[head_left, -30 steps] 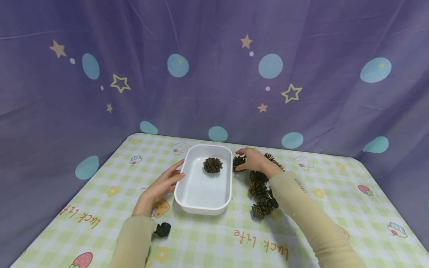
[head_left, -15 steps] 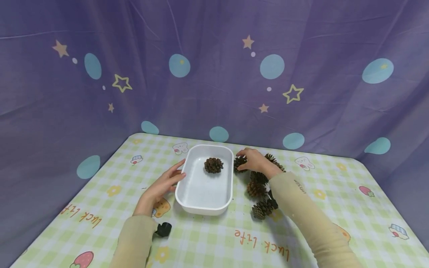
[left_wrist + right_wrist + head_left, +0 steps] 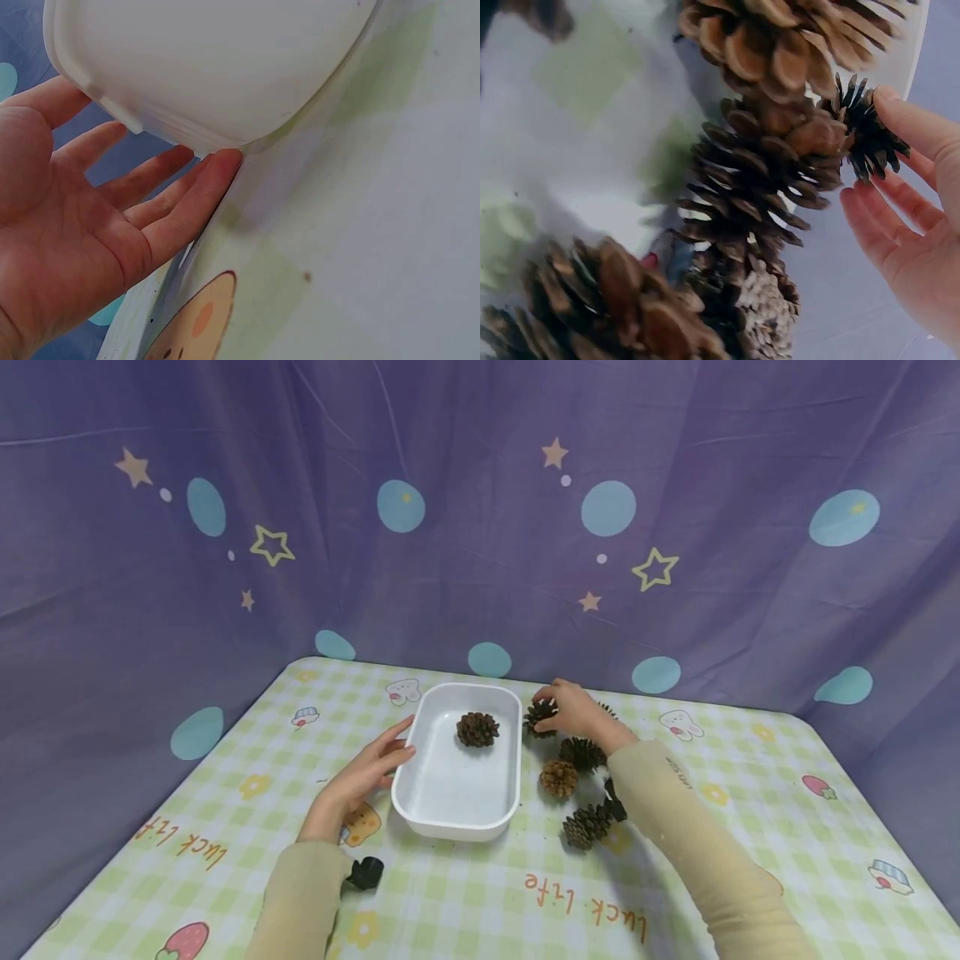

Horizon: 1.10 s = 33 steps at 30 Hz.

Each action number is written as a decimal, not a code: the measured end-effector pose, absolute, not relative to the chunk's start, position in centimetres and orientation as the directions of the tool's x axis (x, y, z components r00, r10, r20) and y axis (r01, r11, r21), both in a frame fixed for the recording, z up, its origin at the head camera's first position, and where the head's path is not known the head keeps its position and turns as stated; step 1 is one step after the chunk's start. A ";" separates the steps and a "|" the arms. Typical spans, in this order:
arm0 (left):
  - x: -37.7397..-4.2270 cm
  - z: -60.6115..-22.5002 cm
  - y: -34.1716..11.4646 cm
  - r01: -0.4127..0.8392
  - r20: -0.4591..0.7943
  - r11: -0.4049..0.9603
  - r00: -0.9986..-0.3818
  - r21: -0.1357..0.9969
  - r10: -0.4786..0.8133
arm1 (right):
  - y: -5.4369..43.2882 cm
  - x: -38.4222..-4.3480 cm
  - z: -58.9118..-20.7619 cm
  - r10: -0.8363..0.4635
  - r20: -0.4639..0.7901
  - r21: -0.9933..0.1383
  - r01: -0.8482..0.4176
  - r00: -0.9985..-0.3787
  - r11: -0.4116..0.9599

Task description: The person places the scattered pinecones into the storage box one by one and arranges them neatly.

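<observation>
The left hand [image 3: 365, 775], fingers apart, touches the white rectangular plastic tub [image 3: 456, 832], likely to steady it; beside it, the right hand [image 3: 579, 712] pinches a dark-brown woody pinecone [image 3: 539, 718].

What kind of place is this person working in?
Probably an indoor tabletop workspace, screened off: a purple star-patterned curtain hangs behind a green checked tablecloth, on which a white tub holds one pine cone.

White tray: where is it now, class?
In the head view, the tray sits below centre, the left hand touching its left side, pinecones to its right.
</observation>
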State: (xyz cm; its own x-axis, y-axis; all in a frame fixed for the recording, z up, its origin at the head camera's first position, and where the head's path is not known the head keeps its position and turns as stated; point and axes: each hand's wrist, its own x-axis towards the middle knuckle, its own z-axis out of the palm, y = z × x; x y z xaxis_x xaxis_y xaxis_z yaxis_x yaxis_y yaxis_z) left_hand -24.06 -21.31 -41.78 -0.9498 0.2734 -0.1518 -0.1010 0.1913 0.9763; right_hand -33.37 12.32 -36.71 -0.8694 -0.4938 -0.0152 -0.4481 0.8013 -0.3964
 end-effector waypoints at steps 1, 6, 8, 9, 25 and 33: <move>-24.1 -41.8 -21.3 -0.100 -0.151 0.191 -0.949 0.977 0.276 | 12.4 -33.4 -36.5 -0.497 -0.006 -0.394 -0.454 -0.868 0.799; -24.2 -41.7 -21.4 -0.094 -0.145 0.186 -0.948 0.978 0.284 | 12.5 -33.3 -34.9 -0.510 0.042 -0.381 -0.486 -0.859 0.787; -24.2 -41.6 -21.3 -0.094 -0.145 0.188 -0.948 0.978 0.282 | 12.6 -33.3 -34.4 -0.510 0.056 -0.373 -0.492 -0.858 0.787; -24.2 -41.6 -21.3 -0.094 -0.147 0.191 -0.948 0.977 0.281 | 12.7 -33.4 -34.2 -0.508 0.061 -0.374 -0.492 -0.859 0.786; -24.2 -41.6 -21.4 -0.103 -0.156 0.197 -0.950 0.975 0.272 | 10.3 -33.4 -31.0 -0.515 0.158 -0.378 -0.533 -0.843 0.757; -24.2 -41.8 -21.4 -0.104 -0.155 0.190 -0.948 0.976 0.279 | 7.1 -33.0 -30.9 -0.528 0.158 -0.401 -0.542 -0.835 0.738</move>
State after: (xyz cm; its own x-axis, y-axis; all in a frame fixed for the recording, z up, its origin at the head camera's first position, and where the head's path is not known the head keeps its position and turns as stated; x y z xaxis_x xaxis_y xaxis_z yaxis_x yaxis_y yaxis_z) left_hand -24.20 -21.38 -41.76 -0.9478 0.2787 -0.1550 -0.1038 0.1901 0.9763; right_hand -33.00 7.13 -30.92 -0.8348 -0.5275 0.1578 -0.5424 0.7383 -0.4010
